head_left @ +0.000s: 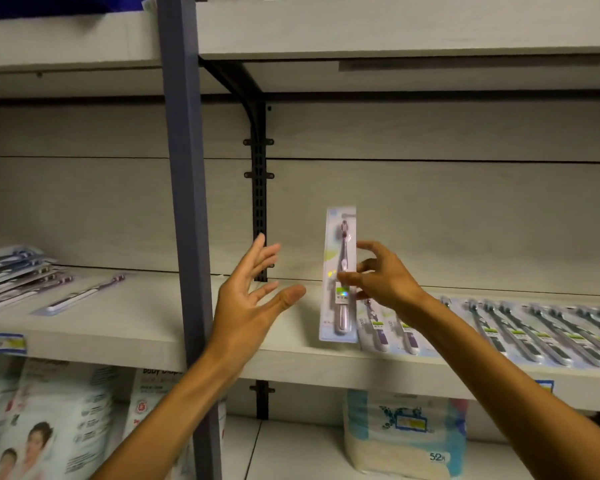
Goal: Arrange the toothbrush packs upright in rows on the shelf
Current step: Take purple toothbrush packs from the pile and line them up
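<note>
Toothbrush pack (340, 275) stands upright at the centre of the frame, its lower edge at the front lip of the shelf (153, 327), which runs across the middle of the picture. The right hand (383, 277) reaches in from the lower right and pinches the pack's right edge about midway up, thumb and fingers (368, 247) curled onto the card. The left hand (250, 296), coming up from the lower centre, hangs just left of the pack without touching it, palm turned toward it, its fingers straight and spread apart and the thumb stretched out toward the pack. To the right of the held pack, a row of toothbrush packs (520, 330) lies flat on the shelf, overlapping one another and stretching to the right edge of the frame. At the left edge, beyond a grey upright post (184, 202), a fanned pile of packs (11, 275) lies flat on the same shelf level, with a single pack (84, 296) lying apart beside it toward the centre. A black slotted bracket (258, 202) runs down the back panel behind the left hand. On the level below, at the bottom of the frame, sit soft diaper packages (49, 427) at left and a pale blue and cream bundle (406, 434) at right.
</note>
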